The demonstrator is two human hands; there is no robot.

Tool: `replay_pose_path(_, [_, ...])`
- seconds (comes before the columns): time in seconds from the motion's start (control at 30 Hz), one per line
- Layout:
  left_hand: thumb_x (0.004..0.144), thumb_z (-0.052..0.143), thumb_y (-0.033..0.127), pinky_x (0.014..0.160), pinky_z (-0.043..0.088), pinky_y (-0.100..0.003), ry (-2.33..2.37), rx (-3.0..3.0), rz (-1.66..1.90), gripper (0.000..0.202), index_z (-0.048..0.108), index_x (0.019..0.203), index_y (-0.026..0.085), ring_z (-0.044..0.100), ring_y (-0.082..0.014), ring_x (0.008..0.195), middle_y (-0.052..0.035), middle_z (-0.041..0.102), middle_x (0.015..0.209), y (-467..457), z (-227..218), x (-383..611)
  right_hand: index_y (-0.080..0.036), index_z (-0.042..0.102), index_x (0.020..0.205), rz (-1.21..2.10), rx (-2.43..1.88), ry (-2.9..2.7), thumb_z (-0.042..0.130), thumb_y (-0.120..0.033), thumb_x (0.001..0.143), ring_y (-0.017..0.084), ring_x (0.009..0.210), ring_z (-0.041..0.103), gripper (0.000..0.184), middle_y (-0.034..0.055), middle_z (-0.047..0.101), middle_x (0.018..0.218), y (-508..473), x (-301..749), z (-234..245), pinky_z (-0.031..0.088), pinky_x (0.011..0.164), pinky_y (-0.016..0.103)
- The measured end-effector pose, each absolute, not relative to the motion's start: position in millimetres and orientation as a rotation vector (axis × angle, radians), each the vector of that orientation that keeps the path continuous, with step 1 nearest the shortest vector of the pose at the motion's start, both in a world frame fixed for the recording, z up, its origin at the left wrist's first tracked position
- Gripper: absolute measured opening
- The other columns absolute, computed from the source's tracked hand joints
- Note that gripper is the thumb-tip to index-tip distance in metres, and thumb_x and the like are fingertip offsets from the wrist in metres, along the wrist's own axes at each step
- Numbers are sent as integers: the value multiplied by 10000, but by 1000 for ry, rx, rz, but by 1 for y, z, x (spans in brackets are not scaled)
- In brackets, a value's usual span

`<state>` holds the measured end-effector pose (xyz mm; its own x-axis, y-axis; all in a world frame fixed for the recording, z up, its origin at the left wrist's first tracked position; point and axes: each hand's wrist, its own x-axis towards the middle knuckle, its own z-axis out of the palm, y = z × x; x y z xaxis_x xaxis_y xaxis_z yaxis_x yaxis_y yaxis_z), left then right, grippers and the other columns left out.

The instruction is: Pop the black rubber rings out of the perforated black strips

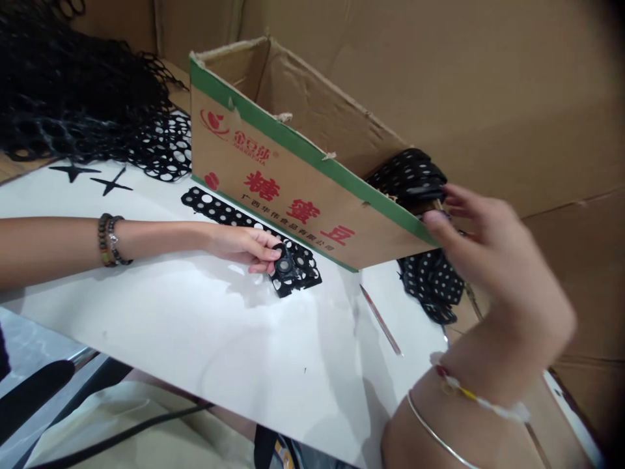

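Observation:
My left hand (256, 251) pinches a small black piece with a round grey disc (284, 262) between thumb and fingers. It is over the near end of a black perforated strip (229, 213), which lies on the white tabletop along the foot of a cardboard box (293, 176). At the box's right corner is my right hand (481, 234), thumb and fingers curled around something dark that I cannot make out. Right beside its fingertips, a bundle of black strips with pale dots (410, 172) sticks up out of the box. More dotted black strips (432, 283) lie below that hand.
A large heap of black netted scrap (73, 91) sits at the back left, with two black star-shaped bits (112, 182) in front of it. A slim pen-like stick (381, 320) lies on the white tabletop (234, 365). Cardboard walls (488, 85) rise behind the box.

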<state>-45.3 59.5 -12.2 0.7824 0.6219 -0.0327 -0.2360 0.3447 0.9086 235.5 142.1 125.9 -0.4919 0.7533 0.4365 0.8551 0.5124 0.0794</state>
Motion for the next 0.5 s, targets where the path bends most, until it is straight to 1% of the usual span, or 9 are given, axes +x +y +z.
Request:
replay_pose_path(0.07, [796,575,341,683,419,-212,398,1083,587,208,568,706,154,460,-93,524,37,491,457,60,-13,-45,-134,428,1280,-369,-1313,-2404,438,-360,853,234,1150,424,483,174,476,1202,137,223,123,376,903,366])
replay_pose_path(0.13, [785,588,345,677,422,-204,402,1074,598,224,567,679,148,471,-91,533,32,494,464,60,-13,-44,-137,457,1246,-402,-1233,-2326,424,-367,849,240,1135,424,460,177,465,1195,121,204,122,373,873,371])
replay_pose_path(0.17, [780,595,345,671,423,-201,410,1066,602,235,564,659,146,475,-90,536,28,497,473,60,-12,-44,-144,512,1170,-401,-1196,-2309,411,-372,854,232,1054,474,403,167,500,1126,110,193,121,395,803,352])
replay_pose_path(0.2, [777,597,345,666,423,-198,419,1057,608,247,560,639,144,478,-89,540,24,501,484,59,-12,-43,-154,565,1038,-362,-1175,-2330,392,-376,865,209,921,521,330,134,551,992,98,182,121,399,725,321])
replay_pose_path(0.23, [776,599,344,666,423,-196,426,1046,618,257,555,622,143,480,-87,543,22,504,492,59,-11,-43,-172,571,886,-263,-1183,-2409,367,-389,878,174,754,528,298,79,573,818,85,170,120,378,624,282])
replay_pose_path(0.27, [772,604,340,668,423,-196,428,1035,633,261,550,610,143,484,-88,552,21,505,498,58,-11,-42,-183,536,753,-89,-1219,-2566,337,-417,888,142,606,487,336,34,545,669,74,159,118,327,531,252])
replay_pose_path(0.33, [759,620,326,659,423,-197,419,1016,664,251,545,604,143,493,-93,573,17,515,512,58,-11,-42,-186,456,626,140,-1223,-2868,315,-465,888,115,489,401,408,-2,483,542,56,140,110,229,467,237])
replay_pose_path(0.43, [748,632,296,630,419,-198,393,1005,689,207,551,635,143,494,-97,578,16,533,533,58,-12,-41,-183,464,628,137,-1250,-3045,324,-473,882,115,477,401,410,12,515,567,48,123,96,167,466,251])
replay_pose_path(0.5, [759,620,288,660,422,-202,380,1013,690,182,559,664,146,496,-96,578,20,539,527,58,-13,-41,-186,494,657,64,-1314,-3035,291,-443,897,125,489,425,406,28,549,611,51,120,88,154,471,262])
